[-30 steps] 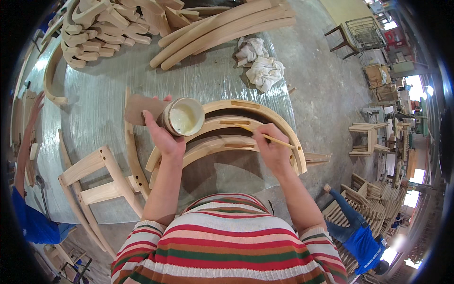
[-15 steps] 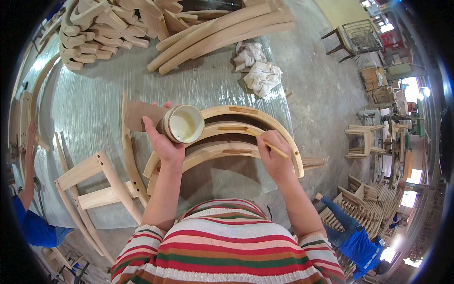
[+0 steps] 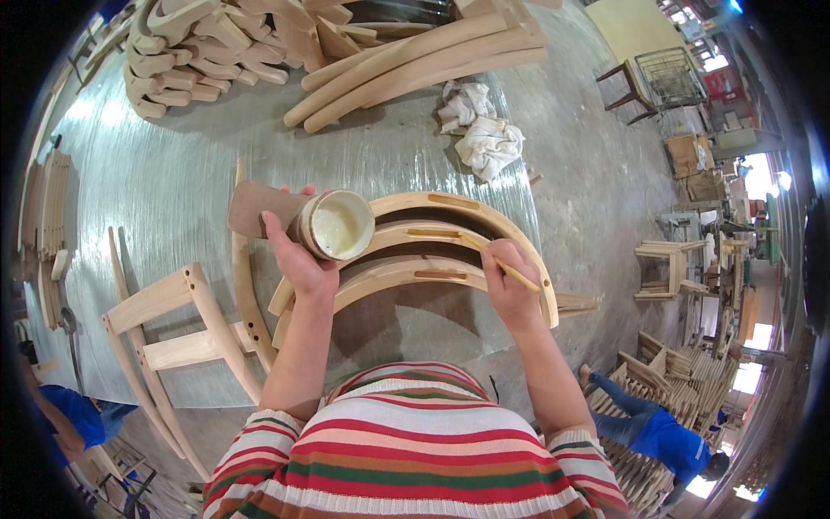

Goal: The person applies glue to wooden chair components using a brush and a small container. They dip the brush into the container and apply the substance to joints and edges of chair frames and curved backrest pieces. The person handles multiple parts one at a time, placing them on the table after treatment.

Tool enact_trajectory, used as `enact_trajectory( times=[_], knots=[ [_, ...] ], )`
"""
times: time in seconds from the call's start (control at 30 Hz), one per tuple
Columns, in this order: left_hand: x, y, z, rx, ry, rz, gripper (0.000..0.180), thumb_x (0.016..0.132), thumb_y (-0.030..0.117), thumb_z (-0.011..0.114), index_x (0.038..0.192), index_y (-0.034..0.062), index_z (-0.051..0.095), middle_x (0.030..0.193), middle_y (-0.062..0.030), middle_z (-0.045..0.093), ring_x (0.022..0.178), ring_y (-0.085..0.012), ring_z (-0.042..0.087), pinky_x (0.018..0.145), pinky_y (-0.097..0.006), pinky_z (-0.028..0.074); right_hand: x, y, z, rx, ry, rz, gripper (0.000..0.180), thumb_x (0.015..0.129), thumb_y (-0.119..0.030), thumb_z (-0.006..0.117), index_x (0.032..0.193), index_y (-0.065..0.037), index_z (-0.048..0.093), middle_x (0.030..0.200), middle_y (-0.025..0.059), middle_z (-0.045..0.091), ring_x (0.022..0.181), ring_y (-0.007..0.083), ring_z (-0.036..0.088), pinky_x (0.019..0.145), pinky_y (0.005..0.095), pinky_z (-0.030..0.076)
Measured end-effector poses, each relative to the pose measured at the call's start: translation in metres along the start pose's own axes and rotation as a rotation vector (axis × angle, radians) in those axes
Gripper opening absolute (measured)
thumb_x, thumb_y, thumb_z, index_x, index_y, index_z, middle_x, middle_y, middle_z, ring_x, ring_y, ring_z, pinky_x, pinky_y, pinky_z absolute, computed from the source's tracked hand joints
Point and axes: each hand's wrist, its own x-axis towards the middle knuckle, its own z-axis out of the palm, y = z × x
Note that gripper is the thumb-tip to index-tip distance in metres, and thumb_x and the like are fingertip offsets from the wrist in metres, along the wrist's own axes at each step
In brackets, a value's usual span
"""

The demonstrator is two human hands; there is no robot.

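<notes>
My left hand [image 3: 307,259] grips a round cup [image 3: 303,227] with milky, pale yellow liquid [image 3: 337,225] in it. A flat brown piece [image 3: 249,208], perhaps sandpaper or card, juts out to the left from the same hand. My right hand [image 3: 512,275] is closed on a thin wooden stick [image 3: 521,278]. The stick's tip meets the right end of a slot in the middle curved wooden rail [image 3: 393,236]. Behind it lies another slotted curved rail [image 3: 501,227], and nearer to me a third one [image 3: 363,290].
A wooden frame [image 3: 164,311] and a curved piece [image 3: 242,277] lie left. Curved wooden parts [image 3: 406,73] are piled at the far side beside white cloths [image 3: 490,147]. People in blue shirts are at the left [image 3: 78,424] and lower right [image 3: 670,443].
My right hand and the stick have shifted slightly right along the middle rail's slot. At the left, the other person's arm has drawn back, and a long curved piece is gone from there.
</notes>
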Motion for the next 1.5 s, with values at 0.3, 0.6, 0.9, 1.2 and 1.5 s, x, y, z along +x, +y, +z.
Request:
enact_trajectory(
  times=[0.3,0.6,0.9,1.2,1.5],
  knots=[
    [-0.012,0.004,0.008,0.039,-0.017,0.008,0.051,0.095,0.047,0.034,0.127,0.0076,0.037,0.117,-0.0148,0.051,0.109,-0.0316,0.053,0.094,-0.045,0.043,0.010,-0.028,0.030,0.117,0.039,-0.018,0.013,0.081,-0.002,0.062,0.076,-0.003,0.050,0.067,0.0134,0.052,0.059,0.0309,0.053,0.052,0.0375,0.042],
    [-0.019,0.010,0.006,0.055,-0.020,0.043,0.050,0.096,0.046,0.033,0.127,0.0072,0.037,0.116,-0.0149,0.051,0.107,-0.0290,0.054,0.092,-0.042,0.045,0.002,-0.005,0.005,0.068,-0.044,0.155,0.012,0.082,-0.004,0.060,0.078,-0.002,0.049,0.072,0.0153,0.053,0.065,0.0348,0.054,0.057,0.0385,0.044],
    [-0.028,0.006,0.014,0.056,-0.065,0.030,0.045,0.097,0.042,0.031,0.124,0.0060,0.037,0.113,-0.0152,0.052,0.103,-0.0282,0.055,0.091,-0.042,0.046,0.012,0.002,-0.002,0.070,-0.117,-0.187,0.011,0.079,-0.002,0.063,0.079,-0.005,0.052,0.073,0.0107,0.055,0.067,0.0305,0.056,0.058,0.0377,0.045],
    [-0.036,0.010,0.026,0.119,-0.173,-0.020,0.046,0.099,0.038,0.026,0.124,0.0018,0.037,0.108,-0.0173,0.054,0.098,-0.0290,0.057,0.087,-0.041,0.048,0.015,0.010,-0.046,0.087,-0.287,-0.293,0.018,0.073,0.003,0.066,0.083,-0.004,0.053,0.079,0.0121,0.056,0.071,0.0305,0.056,0.065,0.0371,0.047],
    [-0.051,0.024,0.047,0.090,-0.412,0.012,0.058,0.092,0.055,0.035,0.119,0.0043,0.042,0.107,-0.0185,0.055,0.103,-0.0390,0.055,0.087,-0.047,0.046,0.009,-0.059,-0.035,0.943,-0.046,0.134,0.006,0.085,-0.003,0.061,0.090,0.000,0.060,0.087,0.0042,0.062,0.077,0.0096,0.055,0.066,0.0233,0.044]
  ],
)
